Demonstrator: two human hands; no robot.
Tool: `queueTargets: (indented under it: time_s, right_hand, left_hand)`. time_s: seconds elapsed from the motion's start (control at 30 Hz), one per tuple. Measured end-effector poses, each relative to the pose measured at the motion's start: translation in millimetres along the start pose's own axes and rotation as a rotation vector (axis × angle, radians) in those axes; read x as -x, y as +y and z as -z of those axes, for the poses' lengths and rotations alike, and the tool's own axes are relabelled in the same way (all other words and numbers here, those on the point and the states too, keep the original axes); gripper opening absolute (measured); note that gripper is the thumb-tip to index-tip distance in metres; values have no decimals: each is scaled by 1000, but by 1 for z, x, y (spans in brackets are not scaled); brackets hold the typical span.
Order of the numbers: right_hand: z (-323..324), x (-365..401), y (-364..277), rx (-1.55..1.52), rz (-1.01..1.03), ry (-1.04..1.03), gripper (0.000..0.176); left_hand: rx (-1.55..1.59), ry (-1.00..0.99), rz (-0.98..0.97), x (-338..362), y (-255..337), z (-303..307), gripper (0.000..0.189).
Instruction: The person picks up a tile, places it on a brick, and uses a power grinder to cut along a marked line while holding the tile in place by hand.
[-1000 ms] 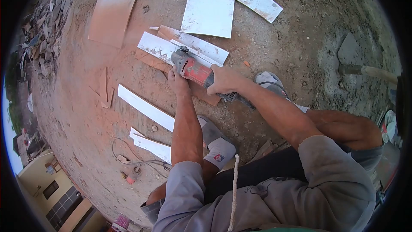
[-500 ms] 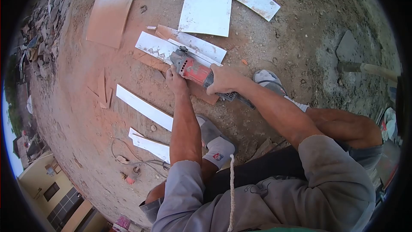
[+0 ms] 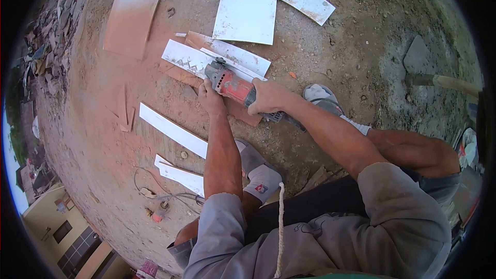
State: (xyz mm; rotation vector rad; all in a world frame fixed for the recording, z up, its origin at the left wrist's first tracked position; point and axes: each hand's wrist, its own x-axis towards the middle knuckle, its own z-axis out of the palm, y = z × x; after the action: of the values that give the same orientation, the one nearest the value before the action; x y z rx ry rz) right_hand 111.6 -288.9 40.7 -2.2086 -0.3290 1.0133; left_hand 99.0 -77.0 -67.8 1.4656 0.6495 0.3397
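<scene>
A red and grey angle grinder [image 3: 235,87] rests over a white tile [image 3: 181,58] on the ground, tilted with its head to the upper left. My right hand [image 3: 268,96] wraps round the rear of its body. At the head end, my left hand [image 3: 211,97] grips the grinder from below; its fingers are partly hidden. The disc edge lies along a long seam in the tile, beside a narrow white strip [image 3: 235,63]. Behind that strip lies another white tile piece [image 3: 248,56]. Part of the tile is hidden under the grinder.
Two cut white strips [image 3: 173,130] [image 3: 181,174] lie near my left foot [image 3: 261,175]. Larger tiles [image 3: 245,13] [image 3: 135,13] lie farther off. A cable [image 3: 173,195] runs on the dirt at lower left. A shovel [image 3: 421,59] lies at right.
The view has shifted very slightly. Both hands keep their hold on the grinder, which stays in nearly the same place on the tile.
</scene>
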Motion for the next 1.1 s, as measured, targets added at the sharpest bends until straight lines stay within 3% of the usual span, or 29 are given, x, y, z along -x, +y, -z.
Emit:
queueTargets:
  time_s: [1.1]
  right_hand:
    - [-8, 12, 18, -24, 26, 11, 79]
  left_hand:
    - [-55, -32, -28, -7, -10, 6, 32]
